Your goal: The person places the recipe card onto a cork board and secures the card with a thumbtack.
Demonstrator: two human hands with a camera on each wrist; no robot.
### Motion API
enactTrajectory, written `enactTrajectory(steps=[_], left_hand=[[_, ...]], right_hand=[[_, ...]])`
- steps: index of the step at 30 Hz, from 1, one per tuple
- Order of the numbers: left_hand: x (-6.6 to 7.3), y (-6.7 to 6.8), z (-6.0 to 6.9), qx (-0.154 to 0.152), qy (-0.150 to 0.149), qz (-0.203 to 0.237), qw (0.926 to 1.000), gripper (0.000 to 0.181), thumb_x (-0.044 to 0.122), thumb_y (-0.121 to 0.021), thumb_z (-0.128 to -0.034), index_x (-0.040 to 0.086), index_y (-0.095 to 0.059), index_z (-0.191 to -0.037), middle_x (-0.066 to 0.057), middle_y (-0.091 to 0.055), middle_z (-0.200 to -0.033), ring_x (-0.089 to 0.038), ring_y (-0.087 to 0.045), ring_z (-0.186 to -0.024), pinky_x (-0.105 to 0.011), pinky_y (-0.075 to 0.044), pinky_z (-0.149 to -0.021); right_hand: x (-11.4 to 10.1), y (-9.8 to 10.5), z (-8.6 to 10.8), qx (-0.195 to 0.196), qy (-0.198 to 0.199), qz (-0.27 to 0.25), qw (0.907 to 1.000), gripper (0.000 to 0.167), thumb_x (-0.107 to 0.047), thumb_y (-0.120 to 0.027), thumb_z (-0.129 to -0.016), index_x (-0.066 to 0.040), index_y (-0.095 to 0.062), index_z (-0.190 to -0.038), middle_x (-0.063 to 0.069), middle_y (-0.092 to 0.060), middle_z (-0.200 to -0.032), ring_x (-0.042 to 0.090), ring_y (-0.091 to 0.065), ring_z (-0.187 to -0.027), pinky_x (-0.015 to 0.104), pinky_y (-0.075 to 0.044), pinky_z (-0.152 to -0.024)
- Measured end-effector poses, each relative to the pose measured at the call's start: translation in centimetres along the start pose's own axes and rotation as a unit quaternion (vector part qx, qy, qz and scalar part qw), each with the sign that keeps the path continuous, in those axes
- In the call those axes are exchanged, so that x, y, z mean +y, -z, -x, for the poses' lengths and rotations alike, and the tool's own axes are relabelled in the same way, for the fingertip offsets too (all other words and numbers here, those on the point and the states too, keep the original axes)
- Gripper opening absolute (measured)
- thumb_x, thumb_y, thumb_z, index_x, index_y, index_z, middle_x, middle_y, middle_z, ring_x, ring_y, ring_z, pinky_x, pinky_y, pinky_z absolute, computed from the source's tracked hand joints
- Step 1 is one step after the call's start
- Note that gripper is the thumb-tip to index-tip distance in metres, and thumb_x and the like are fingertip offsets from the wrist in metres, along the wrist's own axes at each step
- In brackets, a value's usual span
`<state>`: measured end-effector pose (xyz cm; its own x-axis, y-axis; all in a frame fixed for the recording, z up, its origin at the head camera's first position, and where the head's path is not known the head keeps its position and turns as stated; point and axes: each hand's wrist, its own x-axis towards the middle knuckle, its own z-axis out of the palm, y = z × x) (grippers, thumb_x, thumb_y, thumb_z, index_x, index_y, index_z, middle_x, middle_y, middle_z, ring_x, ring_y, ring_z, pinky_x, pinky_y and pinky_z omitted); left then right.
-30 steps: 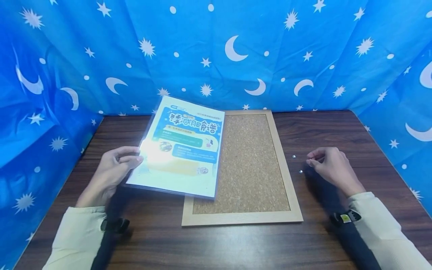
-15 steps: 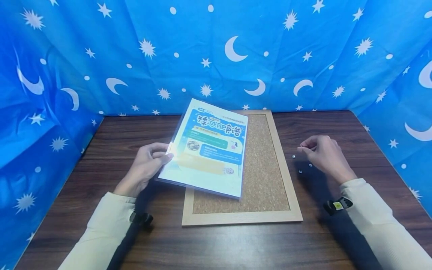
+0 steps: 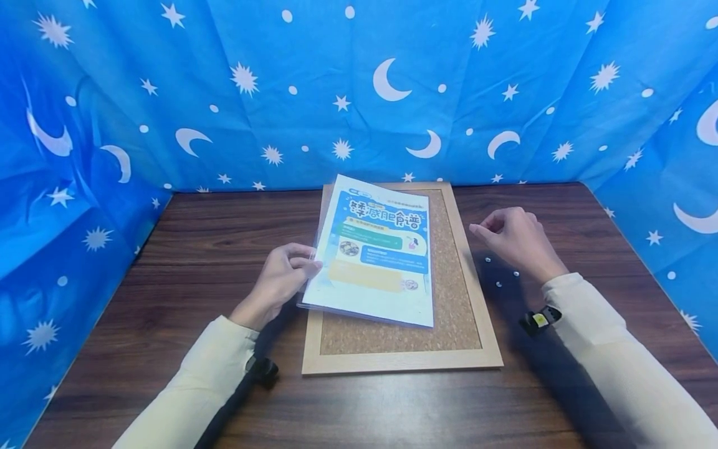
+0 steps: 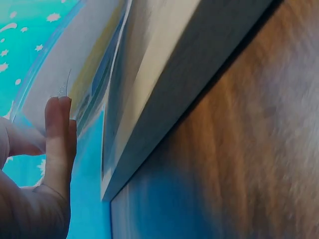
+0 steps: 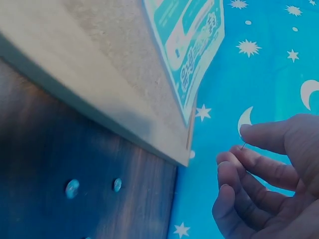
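My left hand [image 3: 278, 280] pinches the left edge of a laminated sheet [image 3: 376, 249] printed with Chinese text and coloured boxes. The sheet hovers, slightly tilted, over a wood-framed corkboard [image 3: 454, 324], covering much of its upper left. In the left wrist view, the fingers [image 4: 57, 129] lie against the clear film. Right of the board, my right hand [image 3: 518, 240] is raised above the table. In the right wrist view, its thumb and forefinger pinch a thumbtack, whose thin pin [image 5: 243, 146] shows between them while its head is hidden.
Several loose thumbtacks [image 3: 516, 274] with small shiny heads lie on the dark wooden table [image 3: 392, 411], just right of the board's frame. A blue cloth [image 3: 314, 112] with stars and moons hangs behind and at both sides.
My left hand has carried the sheet rightward, from beside the board to over it. My right hand has risen and moved left toward the frame, and a third loose thumbtack now shows beneath it.
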<state>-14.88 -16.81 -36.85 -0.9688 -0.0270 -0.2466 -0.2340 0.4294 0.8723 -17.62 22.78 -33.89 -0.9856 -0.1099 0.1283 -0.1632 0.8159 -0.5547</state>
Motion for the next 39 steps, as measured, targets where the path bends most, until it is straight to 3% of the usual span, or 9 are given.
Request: enactTrajectory(steps=[10,16,22,32,39], left_hand=[[-0.2,-1.7,0.4,-0.036,-0.009,0.019,0.9991,0.04,0.016,-0.064,-0.0984,0.0,-0.05,-0.132,-0.021,-0.066,-0.12,-0.031,-0.067,-0.106,-0.041,-0.059,-0.085],[-0.1,-2.3,0.6,-0.045,-0.016,0.004,0.9988,0.037,0.015,-0.063,-0.099,-0.001,-0.049,-0.129,-0.02,-0.068,-0.112,-0.028,-0.069,-0.094,-0.038,-0.061,-0.076],[-0.1,-2.6,0.7,-0.065,-0.005,-0.011,0.9978,0.034,0.013,-0.066,-0.0985,-0.001,-0.051,-0.126,-0.017,-0.07,-0.101,-0.024,-0.07,-0.08,-0.035,-0.062,-0.068],[0.1,-2.9,1.3,-0.103,-0.019,-0.062,0.9925,0.05,0.01,-0.069,-0.0961,-0.005,-0.046,-0.137,-0.014,-0.07,-0.089,-0.023,-0.069,-0.064,-0.034,-0.061,-0.058],[0.4,-2.9,2.0,-0.108,-0.026,-0.164,0.9801,0.062,0.02,-0.072,-0.0959,-0.004,-0.043,-0.146,-0.01,-0.064,-0.078,-0.021,-0.065,-0.055,-0.028,-0.051,-0.047]], right_hand=[[-2.3,-1.9,-2.9,-0.012,-0.008,-0.03,0.9994,0.022,-0.023,-0.066,-0.098,-0.002,-0.073,-0.096,0.011,-0.069,-0.084,0.024,-0.06,-0.068,0.033,-0.047,-0.057],[-3.4,-3.3,-4.5,-0.025,-0.013,-0.046,0.9985,0.018,-0.02,-0.066,-0.097,-0.003,-0.073,-0.099,0.012,-0.07,-0.089,0.026,-0.062,-0.075,0.033,-0.05,-0.061],[-4.7,-4.7,-6.2,-0.036,-0.017,-0.046,0.9981,0.019,-0.017,-0.067,-0.096,-0.001,-0.072,-0.104,0.014,-0.07,-0.1,0.028,-0.064,-0.086,0.036,-0.055,-0.07],[-7.3,-6.7,-8.9,-0.072,0.012,-0.04,0.9965,0.017,-0.011,-0.065,-0.096,0.001,-0.076,-0.102,0.015,-0.072,-0.103,0.028,-0.063,-0.092,0.04,-0.056,-0.082],[-9.1,-8.1,-10.1,-0.102,0.004,-0.062,0.9929,0.014,-0.013,-0.069,-0.097,-0.003,-0.078,-0.101,0.012,-0.073,-0.103,0.027,-0.063,-0.091,0.04,-0.054,-0.083]])
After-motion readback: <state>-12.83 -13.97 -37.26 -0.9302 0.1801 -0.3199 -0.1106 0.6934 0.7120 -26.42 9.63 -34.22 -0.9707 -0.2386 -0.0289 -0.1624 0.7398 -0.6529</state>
